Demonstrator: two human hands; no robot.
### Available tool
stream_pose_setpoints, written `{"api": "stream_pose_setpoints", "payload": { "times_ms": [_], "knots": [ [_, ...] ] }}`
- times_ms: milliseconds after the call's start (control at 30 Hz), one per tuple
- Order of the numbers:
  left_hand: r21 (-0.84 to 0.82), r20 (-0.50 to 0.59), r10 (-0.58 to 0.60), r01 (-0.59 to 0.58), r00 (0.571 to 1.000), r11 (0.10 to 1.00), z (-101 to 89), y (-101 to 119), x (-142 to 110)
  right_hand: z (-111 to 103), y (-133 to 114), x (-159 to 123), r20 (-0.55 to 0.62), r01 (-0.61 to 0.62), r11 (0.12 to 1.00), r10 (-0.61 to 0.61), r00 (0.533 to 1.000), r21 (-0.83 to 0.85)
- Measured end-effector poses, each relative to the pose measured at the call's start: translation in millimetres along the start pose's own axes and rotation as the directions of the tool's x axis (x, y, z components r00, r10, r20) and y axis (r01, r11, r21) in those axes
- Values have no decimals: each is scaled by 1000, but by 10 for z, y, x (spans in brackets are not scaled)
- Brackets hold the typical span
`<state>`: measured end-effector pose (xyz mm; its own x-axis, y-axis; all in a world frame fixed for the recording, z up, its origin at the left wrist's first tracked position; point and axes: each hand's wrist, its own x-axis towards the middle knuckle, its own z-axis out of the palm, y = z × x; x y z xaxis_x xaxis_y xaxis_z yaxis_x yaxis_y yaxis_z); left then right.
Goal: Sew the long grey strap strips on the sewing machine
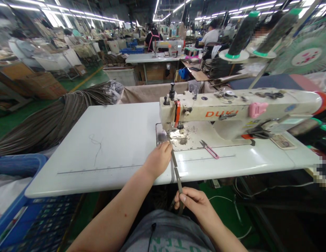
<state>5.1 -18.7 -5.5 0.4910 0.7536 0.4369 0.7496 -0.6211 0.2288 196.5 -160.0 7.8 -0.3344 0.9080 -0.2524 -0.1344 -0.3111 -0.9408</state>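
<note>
A narrow grey-brown fabric strip [178,178] runs from the needle area of the sewing machine [199,112] over the table's front edge towards my lap. Beside the presser foot, my left hand [160,157] is closed on the strip's far part, its fingertips close to the needle plate. Lower down, in front of the table edge, my right hand [192,203] pinches the strip between thumb and fingers. Pink-handled thread snips [209,149] lie on the machine bed, to the right of the strip.
The white sewing table [121,140] has a printed ruler and a loose thread [96,143]. A large bundle of brown strips [55,112] lies at the left, above a blue crate [21,161]. Thread cones [242,38] stand at right. Other people sit at machines behind.
</note>
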Motion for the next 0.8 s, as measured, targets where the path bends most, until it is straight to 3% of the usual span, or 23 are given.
{"api": "stream_pose_setpoints", "payload": {
  "times_ms": [233,367,533,700,800],
  "knots": [
    [14,1,12,-12,1000,1000,14,0,5,-21,79,34,-53,12,995,-17,998,-95],
    [24,-3,15,-15,1000,1000,33,-8,-1,-15,138,46,-199,59,938,-134,971,-343],
    [18,-18,-5,6,1000,1000,64,-28,-10,-35,73,74,-184,60,757,-233,955,-651],
    [13,-16,-3,3,1000,1000,70,-42,-7,-24,-35,121,-100,93,596,-282,954,-797],
    [-3,-14,-15,15,1000,1000,66,-44,-3,-25,-66,91,-87,35,399,-285,954,-916]
  ]
}}
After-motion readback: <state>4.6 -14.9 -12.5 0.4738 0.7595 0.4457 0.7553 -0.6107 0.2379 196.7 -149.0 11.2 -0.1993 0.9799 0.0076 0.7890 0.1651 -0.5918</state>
